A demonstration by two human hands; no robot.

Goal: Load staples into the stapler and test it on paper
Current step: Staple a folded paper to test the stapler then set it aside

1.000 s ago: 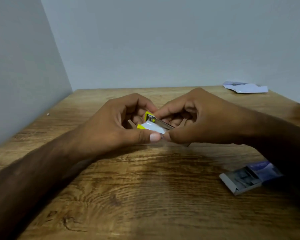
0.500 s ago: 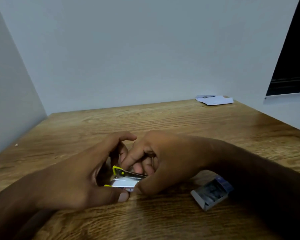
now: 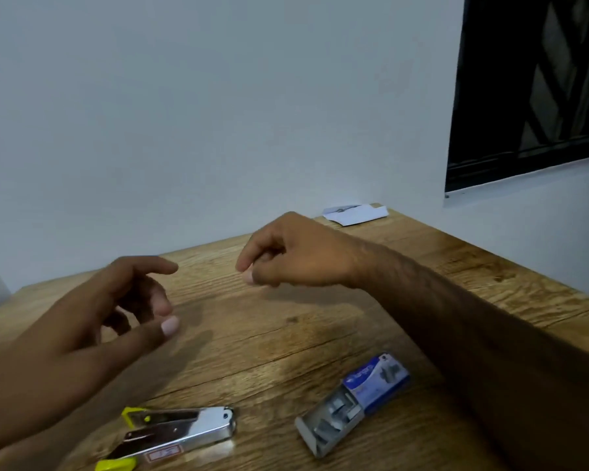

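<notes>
A small stapler [image 3: 177, 433] with a shiny metal body and yellow plastic ends lies on its side on the wooden table [image 3: 286, 338], near the front edge and left of centre, with nothing touching it. To its right, apart from it, sits a box of staples [image 3: 354, 402]: a blue sleeve with a grey inner tray pulled partly out toward the front, and strips of staples showing in the open tray. Both hands are raised above the table, away from the stapler and the box. The left hand [image 3: 109, 314] hangs over the left part of the table with its fingers loosely spread and curled, the thumb stretched out to the right, and it holds nothing that can be seen. The right hand [image 3: 296, 253] reaches in from the right side, farther back over the table, with the forearm crossing above the area behind the box. Its fingers are curled in and the thumb and forefinger tips are pressed together as if pinching; whether something small sits between them cannot be told, since the spot is blurred. At the far right corner of the table, against the pale wall, lies a folded piece of white paper [image 3: 356, 214], well apart from everything else. A dark window [image 3: 531, 86] fills the upper right of the view.
</notes>
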